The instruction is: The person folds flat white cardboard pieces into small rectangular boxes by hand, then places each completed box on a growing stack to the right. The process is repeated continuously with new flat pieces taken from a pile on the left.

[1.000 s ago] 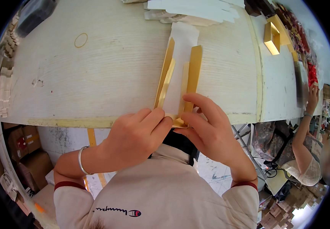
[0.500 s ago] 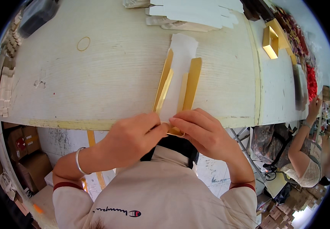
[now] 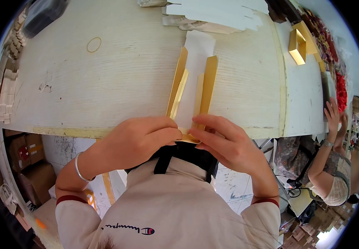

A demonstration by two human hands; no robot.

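Observation:
A partly folded cardboard box (image 3: 210, 89), gold on its side walls and white on its inner base, lies on the table with its near end at the front edge. Its two long walls stand up, leaning, and a white end flap (image 3: 199, 43) stretches flat at the far end. My left hand (image 3: 144, 135) is closed on the near left corner, fingers bent over the edge. At the near right corner, my right hand (image 3: 227, 139) pinches the gold wall between thumb and fingers. The fingers partly hide a low gold strip across the near end.
Flat white box blanks (image 3: 217, 14) are piled at the back. A thin rubber band (image 3: 94, 45) lies at the left. A gold open box (image 3: 297, 46) stands at the right, with a co-worker's hands (image 3: 333, 114) below it. Brown cartons (image 3: 36, 178) sit beneath the table at left.
My left fingers have straightened somewhat along the near edge. My right fingers have spread and shifted up onto the near right corner. The co-worker's hand has risen.

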